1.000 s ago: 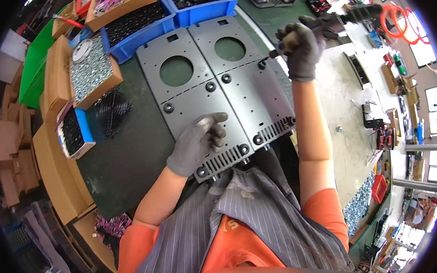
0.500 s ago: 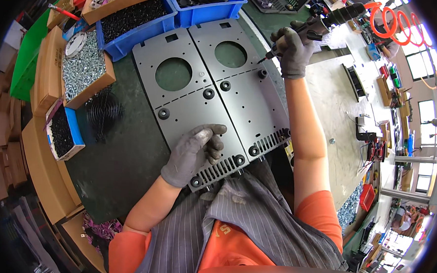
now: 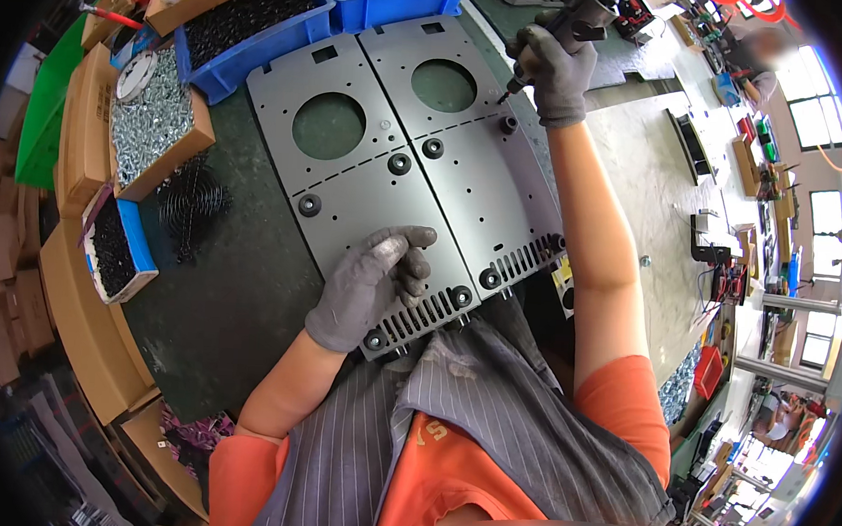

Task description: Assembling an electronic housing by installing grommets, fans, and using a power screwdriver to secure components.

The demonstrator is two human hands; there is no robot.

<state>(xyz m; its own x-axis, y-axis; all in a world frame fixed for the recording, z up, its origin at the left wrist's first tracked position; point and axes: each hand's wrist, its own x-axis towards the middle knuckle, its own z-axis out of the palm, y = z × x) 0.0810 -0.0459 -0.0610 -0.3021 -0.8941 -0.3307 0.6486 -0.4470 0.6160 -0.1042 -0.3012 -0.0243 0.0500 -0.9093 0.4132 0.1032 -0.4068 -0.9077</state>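
Two grey sheet-metal panels lie side by side, the left panel point(image 3: 358, 195) and the right panel point(image 3: 458, 184). Each has a round cutout, a slotted near edge and black round feet, such as the foot point(image 3: 399, 164). My right hand point(image 3: 559, 80), in a grey glove, grips a power screwdriver point(image 3: 584, 24). Its tip points down at the right panel's far right, close to a foot point(image 3: 508, 125); whether it touches is unclear. My left hand point(image 3: 363, 284), also gloved, is over the left panel's near part with fingers curled together. What they hold, if anything, is hidden.
Blue bins point(image 3: 261, 40) of black parts stand beyond the panels. At the left are a cardboard box point(image 3: 152, 120) of screws, a small box point(image 3: 117, 247) of black pieces and a black wire coil point(image 3: 193, 208). A pale worktop point(image 3: 625, 188) lies right; another person point(image 3: 760, 66) is farther off.
My right hand and the screwdriver have shifted slightly up in the picture, and the screwdriver is more upright. The whole view has moved a little; my left hand keeps nearly the same pose.
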